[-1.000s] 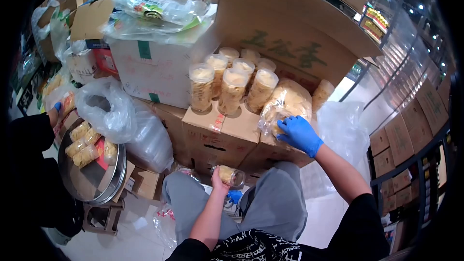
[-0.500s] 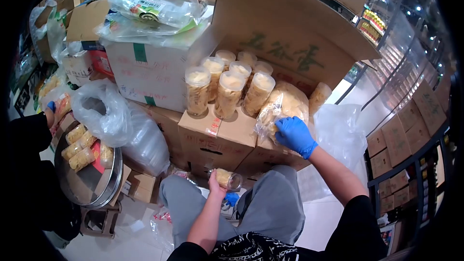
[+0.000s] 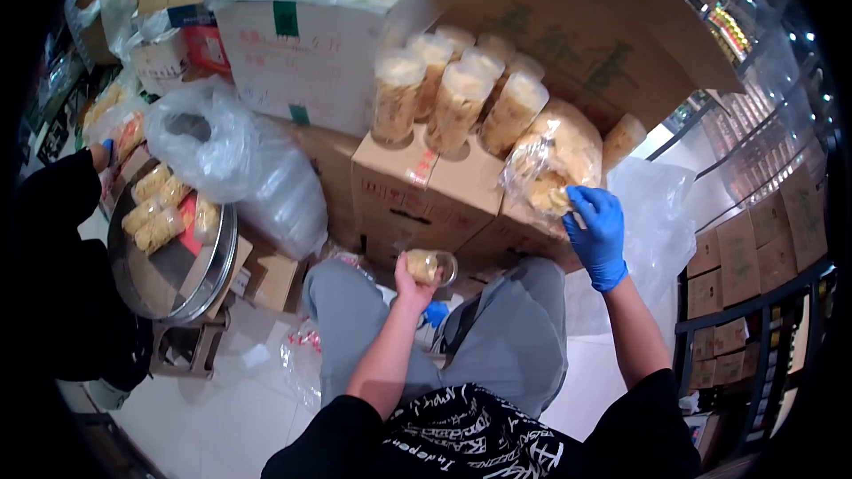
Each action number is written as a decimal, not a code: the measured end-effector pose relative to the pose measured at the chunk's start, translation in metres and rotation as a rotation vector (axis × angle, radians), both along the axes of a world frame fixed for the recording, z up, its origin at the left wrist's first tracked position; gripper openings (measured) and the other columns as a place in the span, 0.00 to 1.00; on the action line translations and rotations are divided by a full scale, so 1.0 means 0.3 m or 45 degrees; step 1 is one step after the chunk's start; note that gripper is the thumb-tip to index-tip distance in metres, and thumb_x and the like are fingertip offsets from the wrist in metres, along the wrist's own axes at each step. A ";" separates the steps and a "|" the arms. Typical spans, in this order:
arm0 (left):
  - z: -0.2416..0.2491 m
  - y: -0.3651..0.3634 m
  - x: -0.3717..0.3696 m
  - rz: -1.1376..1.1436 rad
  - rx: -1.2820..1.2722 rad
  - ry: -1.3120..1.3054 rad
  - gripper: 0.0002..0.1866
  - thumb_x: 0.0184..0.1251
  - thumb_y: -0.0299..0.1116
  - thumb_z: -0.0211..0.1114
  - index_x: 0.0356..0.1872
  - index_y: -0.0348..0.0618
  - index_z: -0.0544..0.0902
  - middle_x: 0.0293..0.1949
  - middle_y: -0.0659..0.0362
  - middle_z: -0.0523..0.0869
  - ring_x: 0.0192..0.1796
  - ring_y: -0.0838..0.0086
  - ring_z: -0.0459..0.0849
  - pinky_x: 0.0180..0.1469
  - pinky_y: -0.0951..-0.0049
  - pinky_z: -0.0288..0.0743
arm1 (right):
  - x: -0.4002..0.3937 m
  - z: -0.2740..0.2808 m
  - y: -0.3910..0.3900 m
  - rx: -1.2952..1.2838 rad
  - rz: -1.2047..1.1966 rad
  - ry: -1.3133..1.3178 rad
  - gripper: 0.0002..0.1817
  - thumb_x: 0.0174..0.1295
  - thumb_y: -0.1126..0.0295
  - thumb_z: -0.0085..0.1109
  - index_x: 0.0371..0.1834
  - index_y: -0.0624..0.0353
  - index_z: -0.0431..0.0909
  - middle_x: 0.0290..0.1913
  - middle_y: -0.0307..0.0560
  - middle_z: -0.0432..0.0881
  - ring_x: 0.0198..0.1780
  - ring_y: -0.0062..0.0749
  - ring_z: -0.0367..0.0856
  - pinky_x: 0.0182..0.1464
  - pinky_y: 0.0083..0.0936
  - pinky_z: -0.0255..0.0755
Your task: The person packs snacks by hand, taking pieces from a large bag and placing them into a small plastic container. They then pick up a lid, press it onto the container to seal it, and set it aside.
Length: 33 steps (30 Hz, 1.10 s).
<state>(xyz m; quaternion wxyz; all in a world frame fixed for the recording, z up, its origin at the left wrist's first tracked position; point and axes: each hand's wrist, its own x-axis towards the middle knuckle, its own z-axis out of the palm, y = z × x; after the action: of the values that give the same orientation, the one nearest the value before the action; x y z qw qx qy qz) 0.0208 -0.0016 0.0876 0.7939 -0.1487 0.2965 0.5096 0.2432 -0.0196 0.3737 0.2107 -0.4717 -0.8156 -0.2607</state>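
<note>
My bare left hand [image 3: 412,284] is wrapped round a clear plastic jar [image 3: 428,267], which lies tilted above my lap with pale yellow pieces inside. My right hand [image 3: 596,229], in a blue glove, pinches a yellowish piece [image 3: 550,194] at the mouth of a clear bag [image 3: 561,146] full of the same food. The bag rests on a cardboard box [image 3: 426,198]. Several filled jars [image 3: 460,106] stand upright on the box, left of the bag. Another jar [image 3: 624,138] leans to the right of the bag.
A round metal tray [image 3: 228,253] with several filled jars sits at the left, beside a person in black sleeves [image 3: 58,186]. Between tray and box hangs a large plastic bag [image 3: 280,186]. A white carton [image 3: 355,66] stands behind. Stacked boxes [image 3: 738,257] line the right.
The camera view has shifted. My right hand has drawn back from inside the bag's opening to its right edge, with a food piece at its fingertips. The jar in my left hand has turned.
</note>
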 end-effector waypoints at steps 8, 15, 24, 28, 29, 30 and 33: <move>0.009 -0.023 0.006 -0.028 0.120 -0.083 0.30 0.63 0.57 0.44 0.51 0.40 0.71 0.44 0.49 0.79 0.43 0.56 0.80 0.35 0.63 0.79 | -0.308 -0.336 -0.219 -0.364 0.101 0.631 0.19 0.44 0.73 0.62 0.44 0.58 0.78 0.34 0.48 0.75 0.38 0.41 0.72 0.41 0.35 0.66; -0.015 -0.069 -0.018 -0.191 0.143 0.121 0.27 0.60 0.57 0.46 0.46 0.44 0.74 0.43 0.55 0.81 0.42 0.62 0.80 0.37 0.61 0.77 | -0.395 -0.556 -0.209 -0.485 -0.285 0.704 0.12 0.44 0.70 0.63 0.34 0.57 0.81 0.49 0.52 0.73 0.50 0.48 0.67 0.51 0.37 0.62; -0.062 -0.080 0.012 -0.377 0.136 0.087 0.22 0.59 0.55 0.49 0.42 0.49 0.76 0.39 0.58 0.81 0.40 0.65 0.80 0.42 0.61 0.75 | -0.373 -0.729 -0.210 -0.761 -0.261 0.590 0.12 0.43 0.67 0.63 0.35 0.48 0.83 0.68 0.53 0.56 0.60 0.59 0.59 0.59 0.45 0.56; -0.077 -0.087 -0.008 -0.528 0.187 0.185 0.22 0.58 0.55 0.49 0.42 0.49 0.76 0.38 0.58 0.82 0.40 0.64 0.80 0.41 0.61 0.76 | -0.365 -0.722 -0.203 -0.751 -0.333 0.525 0.11 0.46 0.66 0.61 0.34 0.47 0.83 0.68 0.52 0.56 0.60 0.58 0.60 0.58 0.43 0.57; -0.090 -0.084 -0.007 -0.533 0.233 0.158 0.22 0.57 0.55 0.49 0.42 0.49 0.76 0.38 0.58 0.82 0.40 0.65 0.81 0.40 0.61 0.76 | -0.370 -0.718 -0.203 -0.751 -0.335 0.527 0.11 0.46 0.66 0.61 0.34 0.47 0.83 0.68 0.52 0.56 0.60 0.58 0.60 0.58 0.43 0.57; -0.069 -0.086 -0.002 -0.535 0.233 0.159 0.22 0.57 0.55 0.49 0.42 0.49 0.76 0.38 0.58 0.82 0.40 0.65 0.81 0.40 0.61 0.76 | -0.376 -0.715 -0.201 -0.731 -0.351 0.504 0.10 0.47 0.65 0.60 0.35 0.47 0.83 0.67 0.51 0.58 0.60 0.57 0.60 0.57 0.43 0.58; -0.036 -0.085 0.021 -0.524 0.170 0.180 0.23 0.57 0.55 0.48 0.42 0.49 0.76 0.37 0.59 0.82 0.39 0.66 0.81 0.38 0.62 0.76 | -0.385 -0.718 -0.184 -0.692 -0.395 0.467 0.10 0.46 0.66 0.61 0.34 0.48 0.83 0.64 0.52 0.62 0.59 0.55 0.62 0.56 0.43 0.59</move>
<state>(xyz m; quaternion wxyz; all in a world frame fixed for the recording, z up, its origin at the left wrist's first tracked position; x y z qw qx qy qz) 0.0272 -0.0271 0.0769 0.8664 0.0037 0.3412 0.3645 0.1277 -0.0748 0.1582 0.1782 -0.6676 -0.7225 0.0257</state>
